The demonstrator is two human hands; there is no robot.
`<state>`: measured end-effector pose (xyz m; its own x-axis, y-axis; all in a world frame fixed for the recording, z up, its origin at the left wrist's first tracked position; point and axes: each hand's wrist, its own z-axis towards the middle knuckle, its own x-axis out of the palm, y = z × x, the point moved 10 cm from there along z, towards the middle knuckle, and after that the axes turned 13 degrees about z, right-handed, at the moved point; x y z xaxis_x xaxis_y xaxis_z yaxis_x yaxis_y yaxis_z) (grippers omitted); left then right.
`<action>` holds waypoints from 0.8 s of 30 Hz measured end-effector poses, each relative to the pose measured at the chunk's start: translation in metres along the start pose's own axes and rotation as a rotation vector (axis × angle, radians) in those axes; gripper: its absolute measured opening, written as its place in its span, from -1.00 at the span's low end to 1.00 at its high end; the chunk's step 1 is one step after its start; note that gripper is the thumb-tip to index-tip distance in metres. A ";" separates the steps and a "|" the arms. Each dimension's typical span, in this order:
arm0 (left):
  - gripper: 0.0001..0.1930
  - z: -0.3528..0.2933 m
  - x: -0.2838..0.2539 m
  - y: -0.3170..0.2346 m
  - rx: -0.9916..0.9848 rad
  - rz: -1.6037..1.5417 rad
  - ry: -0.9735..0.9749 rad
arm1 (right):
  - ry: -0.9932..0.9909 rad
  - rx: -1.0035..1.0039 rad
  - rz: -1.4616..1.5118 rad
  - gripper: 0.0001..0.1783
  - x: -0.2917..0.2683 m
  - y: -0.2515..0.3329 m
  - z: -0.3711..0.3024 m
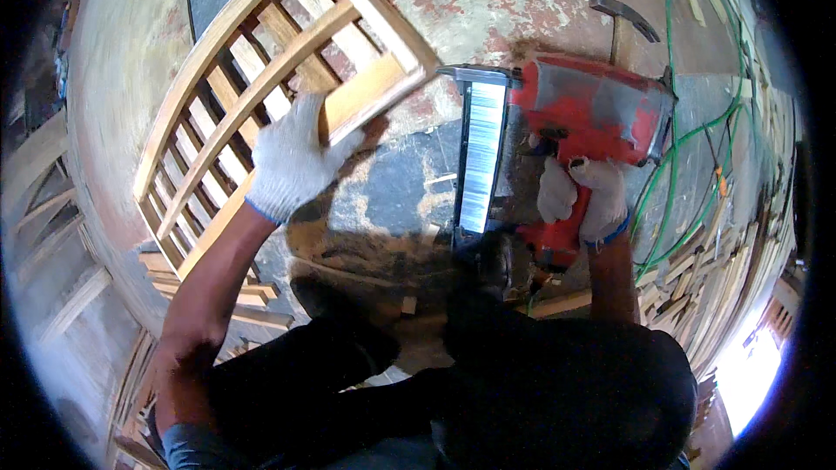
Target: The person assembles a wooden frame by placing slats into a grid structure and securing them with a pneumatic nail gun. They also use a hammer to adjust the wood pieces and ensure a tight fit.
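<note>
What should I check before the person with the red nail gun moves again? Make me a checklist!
1. Right hand holding the red nail gun by its handle: ok.
2. Left hand on the slatted wooden frame, away from the gun's nose: ok.
3. Both hands gloved: ok.
4. Nose touching the frame's corner: cannot tell; they look close, but this one view doesn't show contact.
5. Green hose clear of both hands: ok, it loops off to the right.
6. Eyes protected: cannot tell; the person's head isn't in view.
</note>
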<state>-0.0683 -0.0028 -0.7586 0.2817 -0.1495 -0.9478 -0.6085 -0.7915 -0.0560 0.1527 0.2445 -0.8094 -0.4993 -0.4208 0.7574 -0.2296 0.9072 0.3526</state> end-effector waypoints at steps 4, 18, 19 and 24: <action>-0.29 0.041 -0.024 0.001 -0.092 0.043 -0.051 | 0.078 -0.074 0.158 -0.47 0.024 -0.024 -0.012; -0.33 0.044 -0.023 0.005 -0.084 -0.006 -0.077 | 0.198 -0.026 0.240 -0.45 0.053 -0.063 0.048; -0.33 0.044 -0.023 0.004 -0.088 -0.001 -0.076 | 0.211 -0.026 0.239 -0.45 0.050 -0.066 0.048; -0.34 0.045 -0.021 0.007 -0.083 0.027 -0.072 | 0.232 0.000 0.270 -0.46 0.051 -0.071 0.052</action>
<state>-0.1120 0.0213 -0.7528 0.2107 -0.1308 -0.9687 -0.5507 -0.8346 -0.0071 0.1001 0.1589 -0.8240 -0.3389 -0.1551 0.9280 -0.1150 0.9858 0.1228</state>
